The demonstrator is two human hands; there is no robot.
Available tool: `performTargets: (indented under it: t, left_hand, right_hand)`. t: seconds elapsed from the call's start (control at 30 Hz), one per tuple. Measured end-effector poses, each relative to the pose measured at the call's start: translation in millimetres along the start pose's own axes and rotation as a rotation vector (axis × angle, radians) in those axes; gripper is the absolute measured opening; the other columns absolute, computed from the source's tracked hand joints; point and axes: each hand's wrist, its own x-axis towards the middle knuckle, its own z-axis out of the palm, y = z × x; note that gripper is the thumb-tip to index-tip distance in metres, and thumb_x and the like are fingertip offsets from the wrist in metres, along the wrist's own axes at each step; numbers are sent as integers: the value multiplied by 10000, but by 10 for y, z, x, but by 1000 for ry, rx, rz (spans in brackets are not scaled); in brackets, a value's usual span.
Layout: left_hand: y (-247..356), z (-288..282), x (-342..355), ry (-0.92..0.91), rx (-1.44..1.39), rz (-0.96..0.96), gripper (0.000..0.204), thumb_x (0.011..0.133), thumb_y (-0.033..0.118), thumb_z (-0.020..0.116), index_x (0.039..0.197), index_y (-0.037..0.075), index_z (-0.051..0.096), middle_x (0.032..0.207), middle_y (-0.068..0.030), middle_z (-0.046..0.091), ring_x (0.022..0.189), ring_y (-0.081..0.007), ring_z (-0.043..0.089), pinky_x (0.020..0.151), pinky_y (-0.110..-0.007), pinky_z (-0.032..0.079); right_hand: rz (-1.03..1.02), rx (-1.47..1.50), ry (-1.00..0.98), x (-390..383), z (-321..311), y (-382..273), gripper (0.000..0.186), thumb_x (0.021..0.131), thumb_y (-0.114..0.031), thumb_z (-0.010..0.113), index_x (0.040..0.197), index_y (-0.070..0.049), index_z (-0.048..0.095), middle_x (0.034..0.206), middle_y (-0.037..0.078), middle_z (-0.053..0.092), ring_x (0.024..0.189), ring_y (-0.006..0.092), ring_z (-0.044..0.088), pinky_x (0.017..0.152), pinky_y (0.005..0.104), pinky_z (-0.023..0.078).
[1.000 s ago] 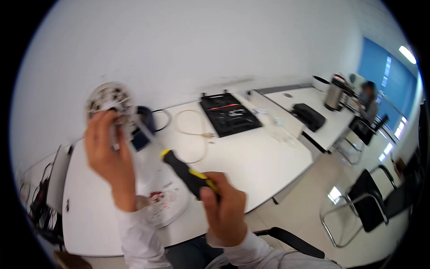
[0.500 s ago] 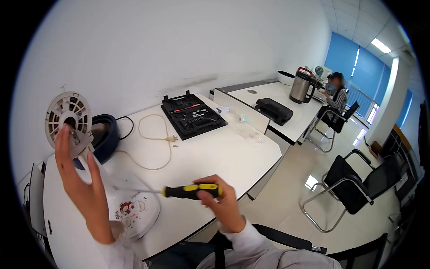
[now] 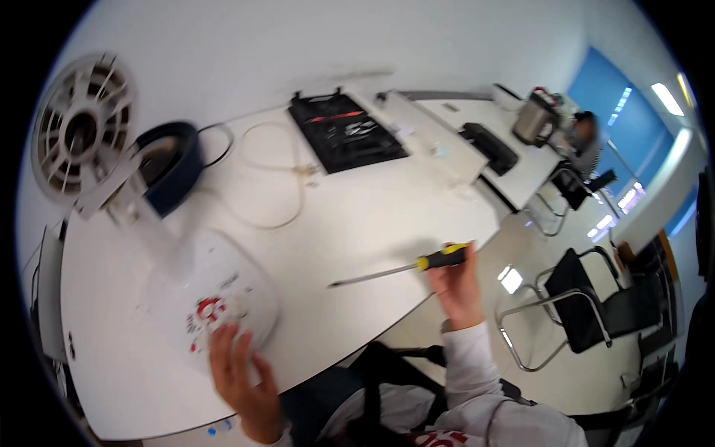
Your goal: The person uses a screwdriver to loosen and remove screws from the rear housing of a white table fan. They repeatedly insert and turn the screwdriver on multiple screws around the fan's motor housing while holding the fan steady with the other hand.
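A white desk fan stands at the left of the table, its round, slotted head (image 3: 98, 165) uncovered, with a dark opening at its centre. A white neck joins the head to the broad base (image 3: 242, 277), which carries a red printed pattern. My left hand (image 3: 242, 380) is over the near edge of the base, fingers apart and empty; whether the fingertips touch it I cannot tell. In my right hand (image 3: 456, 290) is a yellow-and-black screwdriver (image 3: 445, 258), held by its handle above the table's front edge, its shaft pointing left toward the base.
Behind the fan sits a dark blue round housing (image 3: 192, 167). A pale power cord (image 3: 299, 201) loops over the table (image 3: 357, 223). An open black tool case (image 3: 346, 138) lies at the back. On another table are a closed black case (image 3: 488, 147) and a steel jug (image 3: 535, 123); a person (image 3: 585, 145) sits beyond.
My left hand has left the fan head and come down to the base. My right hand has drawn the screwdriver right, away from the fan. The whole view has shifted.
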Motion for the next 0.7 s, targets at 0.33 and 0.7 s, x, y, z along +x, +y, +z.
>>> performTargets:
  t: [0.33,0.7]
  left_hand:
    - [-78,30,-112,-251,199,-77,347,746,123,575,1091,105,603,1286,-110,510,1229,-344,435,1017,-494,285]
    - [-135,8,-112,-225,132,-21,336,808,223,565,1128,122,588,1239,-98,554,1192,-334,474,1010,-460,286]
  right_hand:
    - [-104,92,-55,639,23,-4,352,923,-328,525,1075,-12,492,1220,169,524,1021,198,562,866,293,531]
    - [-268,-174,62,1232,222,308,395,917,-400,515,987,-11,522,1090,180,595,965,219,609,839,283,523]
